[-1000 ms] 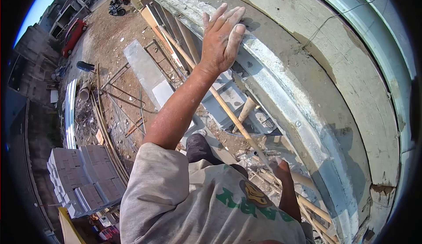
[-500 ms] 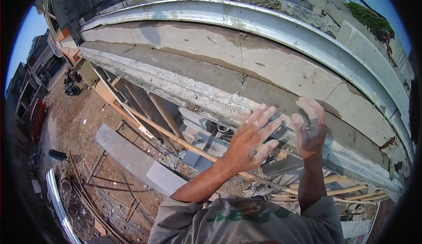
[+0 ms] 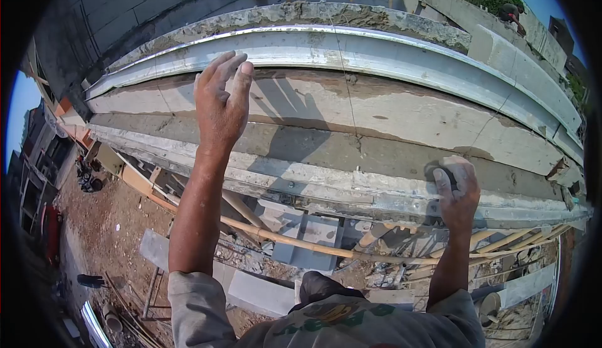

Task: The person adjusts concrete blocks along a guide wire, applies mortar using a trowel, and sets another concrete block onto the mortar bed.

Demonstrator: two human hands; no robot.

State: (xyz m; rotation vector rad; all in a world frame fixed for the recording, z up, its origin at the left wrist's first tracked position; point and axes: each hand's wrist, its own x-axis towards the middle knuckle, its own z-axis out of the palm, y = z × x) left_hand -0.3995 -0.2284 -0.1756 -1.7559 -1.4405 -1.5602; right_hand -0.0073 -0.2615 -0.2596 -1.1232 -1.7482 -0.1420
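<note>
My left hand (image 3: 222, 100) is raised in front of the pale metal strip (image 3: 282, 37), its fingers stretched upward and the thumb apart, holding nothing. Its shadow falls on the plastered beam face (image 3: 389, 100) and the wet grey mortar band (image 3: 389, 136) below. Farther right, my right hand (image 3: 459, 191) is at the rough concrete ledge (image 3: 326, 185), fingers curled in and thumb bent toward them. Whatever the right fingers may hold is hidden. A thin string line (image 3: 343, 72) hangs down across the strip and the beam between my hands.
Below the ledge run bamboo poles (image 3: 338, 251) and a grey plank (image 3: 260, 291) over rubble-strewn ground. A person (image 3: 511, 14) is at the far upper right. A red car (image 3: 51, 235) and a motorcycle (image 3: 88, 174) stand at lower left.
My left hand has moved left and up, away from my right hand. My right hand has shifted slightly right and down, its fingers more curled. The view has turned a little.
</note>
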